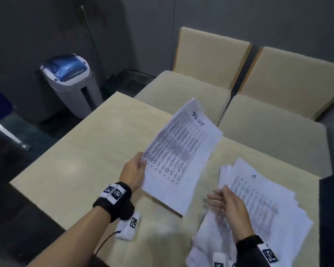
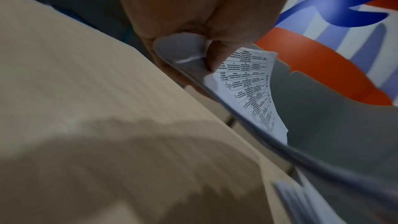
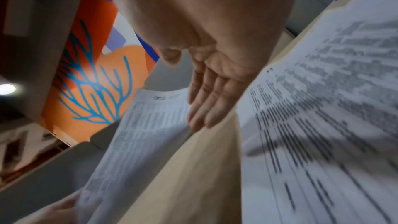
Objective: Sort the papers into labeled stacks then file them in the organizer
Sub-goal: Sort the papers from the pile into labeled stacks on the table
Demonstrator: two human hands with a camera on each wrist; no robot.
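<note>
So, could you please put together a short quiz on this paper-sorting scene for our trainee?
1. True or false: the left hand grips a sheaf of white printed sheets raised off the pale wooden table.
2. Where does the loose pile of white printed papers lie? A) on the table, near the right hand; B) on the floor; C) on a beige cushioned chair.
3. Fill in: the right hand's fingers are ____ and hold nothing.

Key: 1 true; 2 A; 3 straight.
</note>
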